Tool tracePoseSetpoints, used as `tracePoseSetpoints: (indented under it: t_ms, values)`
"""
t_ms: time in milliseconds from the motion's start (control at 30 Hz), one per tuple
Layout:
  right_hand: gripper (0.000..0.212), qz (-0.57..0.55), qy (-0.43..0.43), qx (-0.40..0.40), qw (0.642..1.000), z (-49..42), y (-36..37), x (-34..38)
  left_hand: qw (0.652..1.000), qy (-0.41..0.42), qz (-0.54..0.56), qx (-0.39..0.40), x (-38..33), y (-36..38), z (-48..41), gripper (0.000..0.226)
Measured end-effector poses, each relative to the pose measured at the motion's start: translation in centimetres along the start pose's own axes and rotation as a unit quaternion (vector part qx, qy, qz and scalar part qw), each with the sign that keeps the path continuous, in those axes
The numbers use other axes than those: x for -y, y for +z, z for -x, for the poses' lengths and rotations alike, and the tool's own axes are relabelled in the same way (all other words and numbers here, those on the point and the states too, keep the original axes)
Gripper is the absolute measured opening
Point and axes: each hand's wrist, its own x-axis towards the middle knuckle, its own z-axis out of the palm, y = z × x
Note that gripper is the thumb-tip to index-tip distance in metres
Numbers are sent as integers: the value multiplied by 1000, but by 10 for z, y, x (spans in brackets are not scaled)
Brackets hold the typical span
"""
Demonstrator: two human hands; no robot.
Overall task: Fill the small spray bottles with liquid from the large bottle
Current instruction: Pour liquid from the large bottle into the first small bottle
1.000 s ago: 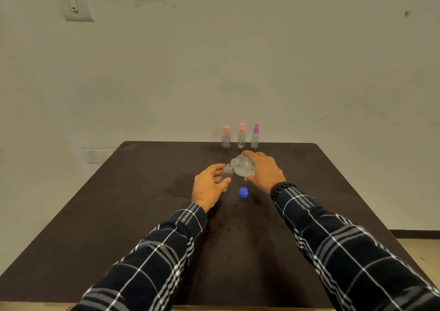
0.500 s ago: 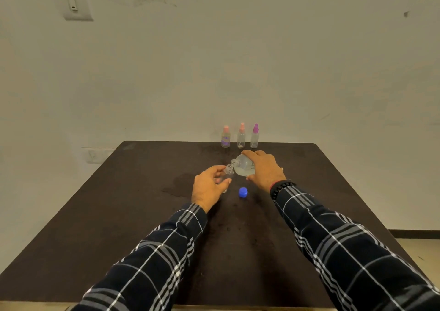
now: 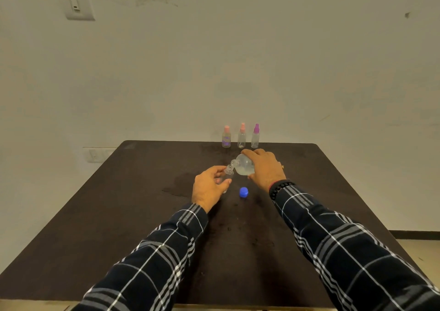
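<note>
The left hand [image 3: 209, 188] holds a small open bottle [image 3: 229, 170] just above the middle of the bench [image 3: 133, 215], its fingers [image 3: 215, 169] curled round the clear body; the right hand [image 3: 266, 167] grips the large bottle [image 3: 244, 165] from above, fingers [image 3: 251, 153] wrapped over its shoulder, with the bottle tipped so that its mouth sits right at the small neck.

The main risk is a spill; the large mouth looks wider than the small neck, so a steeper tilt or a slight drift of either hand would likely send liquid down the outside and onto the bench, where a darker patch [image 3: 181, 184], possibly wet, lies to the left. Overfilling is the other danger, since the level is hard to watch from here. The blue cap [image 3: 243, 192] lies loose on the bench between the wrists, and a sleeve could knock it away; three capped spray bottles [image 3: 242, 136] stand in a row at the far edge, well apart from the pour.

The left hand covers most of the small bottle, so its level cannot be read; no stream shows between the two mouths, so whether liquid is flowing cannot be told; the small bottle's own spray head is nowhere in view; the far three are too small to judge as full or empty.
</note>
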Motion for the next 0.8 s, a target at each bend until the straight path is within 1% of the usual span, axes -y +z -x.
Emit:
tracePoseSetpoints:
  t_ms: [800]
  values:
    - [75,34,3,-11,999,-5,3,2,1000,-3,-25,-7,3,2,-4,46]
